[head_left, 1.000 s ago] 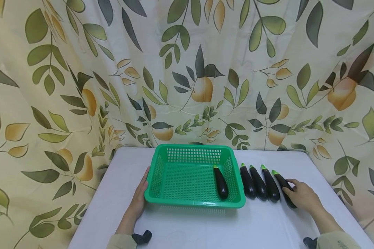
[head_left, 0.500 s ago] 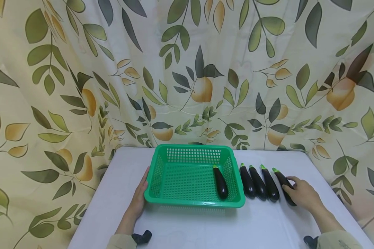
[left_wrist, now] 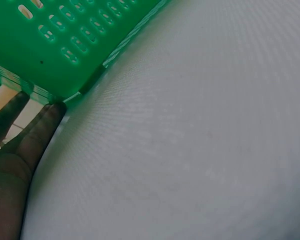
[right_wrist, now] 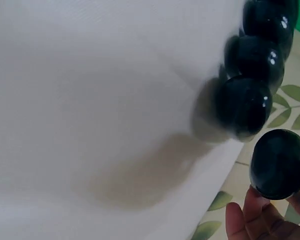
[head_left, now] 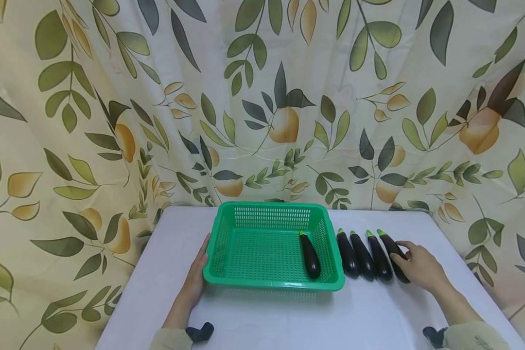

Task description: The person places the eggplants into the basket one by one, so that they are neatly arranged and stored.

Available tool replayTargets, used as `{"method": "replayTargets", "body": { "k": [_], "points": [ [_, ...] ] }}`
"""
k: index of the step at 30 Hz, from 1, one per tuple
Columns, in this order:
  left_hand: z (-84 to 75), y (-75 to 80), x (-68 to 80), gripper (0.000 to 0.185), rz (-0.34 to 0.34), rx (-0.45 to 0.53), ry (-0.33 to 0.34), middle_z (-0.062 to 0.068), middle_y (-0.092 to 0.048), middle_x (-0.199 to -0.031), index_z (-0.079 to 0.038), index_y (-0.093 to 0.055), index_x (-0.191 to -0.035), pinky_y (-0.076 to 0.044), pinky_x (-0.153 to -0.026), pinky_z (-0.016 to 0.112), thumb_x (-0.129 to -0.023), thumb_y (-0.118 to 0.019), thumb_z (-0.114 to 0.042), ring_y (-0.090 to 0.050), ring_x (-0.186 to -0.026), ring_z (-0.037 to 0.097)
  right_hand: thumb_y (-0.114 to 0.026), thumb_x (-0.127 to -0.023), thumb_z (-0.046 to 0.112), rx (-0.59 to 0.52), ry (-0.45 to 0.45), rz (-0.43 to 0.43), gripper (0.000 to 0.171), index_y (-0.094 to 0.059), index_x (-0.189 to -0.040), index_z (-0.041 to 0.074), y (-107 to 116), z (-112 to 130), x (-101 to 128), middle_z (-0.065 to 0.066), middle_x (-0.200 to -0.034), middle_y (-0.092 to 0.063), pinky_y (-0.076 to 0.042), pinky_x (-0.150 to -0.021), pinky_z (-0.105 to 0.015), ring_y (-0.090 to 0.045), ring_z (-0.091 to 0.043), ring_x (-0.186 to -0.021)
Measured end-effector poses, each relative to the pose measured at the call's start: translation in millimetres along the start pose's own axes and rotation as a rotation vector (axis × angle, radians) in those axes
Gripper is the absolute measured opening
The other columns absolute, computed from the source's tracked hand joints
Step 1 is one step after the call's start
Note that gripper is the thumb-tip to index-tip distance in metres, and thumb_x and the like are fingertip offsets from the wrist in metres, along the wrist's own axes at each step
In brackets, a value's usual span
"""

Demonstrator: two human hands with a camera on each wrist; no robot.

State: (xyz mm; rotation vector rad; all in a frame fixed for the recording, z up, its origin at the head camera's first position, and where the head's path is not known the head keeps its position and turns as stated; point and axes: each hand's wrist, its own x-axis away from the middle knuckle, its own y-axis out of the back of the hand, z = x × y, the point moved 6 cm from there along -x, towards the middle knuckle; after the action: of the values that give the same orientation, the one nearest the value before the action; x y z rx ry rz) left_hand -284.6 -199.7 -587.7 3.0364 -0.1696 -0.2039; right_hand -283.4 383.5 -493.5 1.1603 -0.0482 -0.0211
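Note:
A green plastic basket (head_left: pixel 273 285) stands on the table, holding one dark eggplant (head_left: pixel 310 256) at its right side. My left hand (head_left: pixel 194 278) rests against the basket's left wall; the left wrist view shows its straight fingers (left_wrist: pixel 42 130) touching the wall. My right hand (head_left: pixel 423 267) grips the rightmost eggplant (head_left: pixel 390 247) between thumb and fingers. In the right wrist view this held eggplant (right_wrist: pixel 278 165) appears raised off the cloth, with a shadow below. Just left of it lies a row of three eggplants (head_left: pixel 379 257), green stem ends pointing away.
White cloth covers the table (head_left: pixel 262 325). Behind and to the left hangs a curtain (head_left: pixel 284 160) printed with leaves and fruit. The row of eggplants lies between the basket's right wall and my right hand.
The right hand has moved slightly left and away from me with the gripped eggplant, bringing it closer to the row. The left hand and basket stay where they were.

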Motion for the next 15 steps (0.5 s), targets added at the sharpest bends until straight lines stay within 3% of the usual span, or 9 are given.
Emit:
{"method": "replayTargets", "body": {
  "k": [15],
  "points": [
    [-0.7, 1.1, 0.6, 0.053, -0.007, -0.035, 0.002, -0.016, -0.018, -0.173, -0.044, -0.018, -0.165, -0.002, -0.126, 0.069, -0.111, -0.017, -0.045, -0.006, -0.164, 0.024, -0.055, -0.104, 0.030, -0.029, 0.028, -0.017, 0.058, -0.047, -0.142, -0.014, -1, 24, 1, -0.031, -0.105, -0.063, -0.048, -0.062, -0.033, -0.060, -0.034, -0.086]
  ]
}}
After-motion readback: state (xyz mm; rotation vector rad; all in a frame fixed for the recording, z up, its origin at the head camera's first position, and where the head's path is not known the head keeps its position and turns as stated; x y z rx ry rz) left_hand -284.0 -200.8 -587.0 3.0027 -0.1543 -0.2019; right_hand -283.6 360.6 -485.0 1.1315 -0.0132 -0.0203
